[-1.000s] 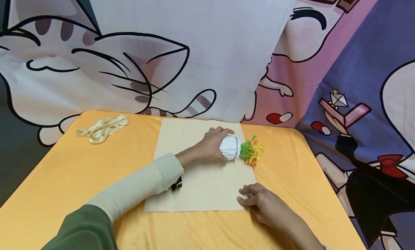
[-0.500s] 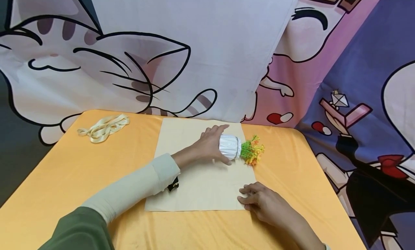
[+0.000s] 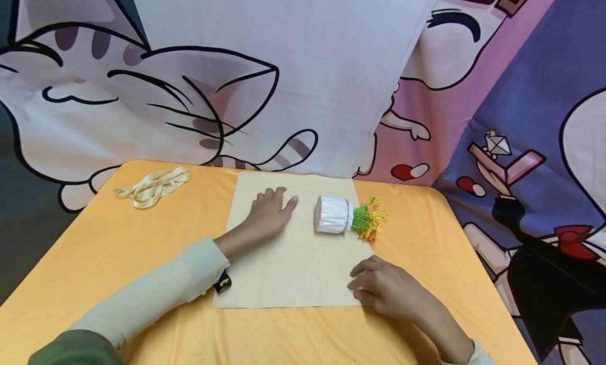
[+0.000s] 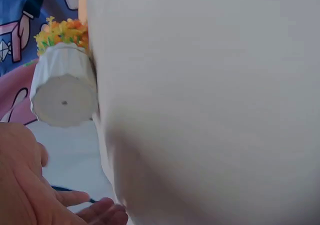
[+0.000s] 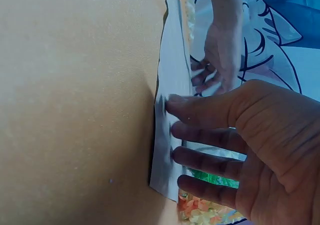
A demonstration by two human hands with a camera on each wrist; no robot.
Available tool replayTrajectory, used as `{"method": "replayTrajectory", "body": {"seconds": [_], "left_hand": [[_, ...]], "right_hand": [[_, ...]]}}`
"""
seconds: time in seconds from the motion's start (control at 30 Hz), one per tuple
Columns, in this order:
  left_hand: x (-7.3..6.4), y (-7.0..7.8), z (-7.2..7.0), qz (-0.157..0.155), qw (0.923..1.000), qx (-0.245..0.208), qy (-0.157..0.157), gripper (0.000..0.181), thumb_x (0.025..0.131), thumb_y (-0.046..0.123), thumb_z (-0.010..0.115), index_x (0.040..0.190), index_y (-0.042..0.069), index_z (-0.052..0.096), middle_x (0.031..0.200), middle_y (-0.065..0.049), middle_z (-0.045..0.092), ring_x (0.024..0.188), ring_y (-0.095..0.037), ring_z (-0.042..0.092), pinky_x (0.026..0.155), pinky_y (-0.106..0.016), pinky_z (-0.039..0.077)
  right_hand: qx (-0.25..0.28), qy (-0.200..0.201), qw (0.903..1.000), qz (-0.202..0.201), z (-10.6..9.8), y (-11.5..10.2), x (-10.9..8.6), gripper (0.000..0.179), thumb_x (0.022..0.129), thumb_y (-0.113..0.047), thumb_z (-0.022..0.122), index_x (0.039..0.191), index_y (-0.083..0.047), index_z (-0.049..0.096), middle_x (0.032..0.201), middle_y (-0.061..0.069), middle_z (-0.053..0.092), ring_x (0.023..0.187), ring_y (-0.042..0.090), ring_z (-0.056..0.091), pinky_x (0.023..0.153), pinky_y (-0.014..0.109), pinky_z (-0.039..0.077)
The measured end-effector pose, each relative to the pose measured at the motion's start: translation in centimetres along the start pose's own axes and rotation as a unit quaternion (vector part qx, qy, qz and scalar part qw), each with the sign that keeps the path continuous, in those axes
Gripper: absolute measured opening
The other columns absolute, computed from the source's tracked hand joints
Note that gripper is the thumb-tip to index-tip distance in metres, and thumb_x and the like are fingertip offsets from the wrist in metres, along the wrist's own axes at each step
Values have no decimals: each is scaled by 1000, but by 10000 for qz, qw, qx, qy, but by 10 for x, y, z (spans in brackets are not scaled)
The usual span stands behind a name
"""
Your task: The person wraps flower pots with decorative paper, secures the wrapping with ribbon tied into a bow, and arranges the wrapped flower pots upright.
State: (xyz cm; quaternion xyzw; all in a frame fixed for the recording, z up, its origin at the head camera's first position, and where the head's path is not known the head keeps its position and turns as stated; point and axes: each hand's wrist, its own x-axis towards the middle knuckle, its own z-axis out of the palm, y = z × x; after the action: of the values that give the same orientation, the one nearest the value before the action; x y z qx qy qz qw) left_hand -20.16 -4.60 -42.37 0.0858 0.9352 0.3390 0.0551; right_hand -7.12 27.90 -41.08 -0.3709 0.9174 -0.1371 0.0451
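Observation:
A small white potted plant (image 3: 334, 214) with yellow and orange artificial flowers lies on its side on a cream sheet (image 3: 303, 270), its blossoms pointing right. Its round base faces my left hand in the left wrist view, where the pot (image 4: 64, 85) shows a small dark spot in the middle. My left hand (image 3: 267, 215) is over the left part of the sheet, fingers spread and holding nothing, apart from the pot. At the sheet's lower right corner my right hand (image 3: 388, 289) rests its fingertips; in the right wrist view thumb and fingers touch the sheet (image 5: 167, 150).
A loose bundle of cream ribbon (image 3: 153, 187) lies at the back left of the table with its yellow cloth (image 3: 189, 333). Behind and to the right hang cloths (image 3: 331, 81) printed with cartoon figures.
My left hand has let go of the potted plant and moved left, leaving it lying on the sheet. The right hand stays at the corner, its fingers slightly shifted.

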Motion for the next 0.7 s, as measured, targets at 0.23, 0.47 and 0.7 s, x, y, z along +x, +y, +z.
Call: {"method": "replayTrajectory", "body": {"seconds": [0.23,0.47,0.7], "left_hand": [[-14,-25,-19,-364,9946,914,337,71,115,46,50,163,-6,44,143,-34,46,132,-53,41,112,-65,39],[-25,-38,-35,-664,9886,1314,319,63,112,46,57,139,-11,53,133,-38,49,125,-56,48,98,-68,47],[-29,-45,-46,-1045,9844,1415,-43,61,110,44,62,130,-12,49,116,-34,54,106,-47,56,81,-58,54]], "right_hand": [[-719,1040,9919,-98,-2,3,20,13,94,-11,91,105,-18,88,114,0,81,108,21,75,89,42,67],[-1712,1702,9704,-120,-24,8,53,32,91,-16,96,120,-10,85,128,12,79,120,33,74,101,50,66],[-1829,1306,9740,298,-31,11,86,73,89,-23,99,152,-5,67,152,19,69,140,39,67,114,54,61]]}}
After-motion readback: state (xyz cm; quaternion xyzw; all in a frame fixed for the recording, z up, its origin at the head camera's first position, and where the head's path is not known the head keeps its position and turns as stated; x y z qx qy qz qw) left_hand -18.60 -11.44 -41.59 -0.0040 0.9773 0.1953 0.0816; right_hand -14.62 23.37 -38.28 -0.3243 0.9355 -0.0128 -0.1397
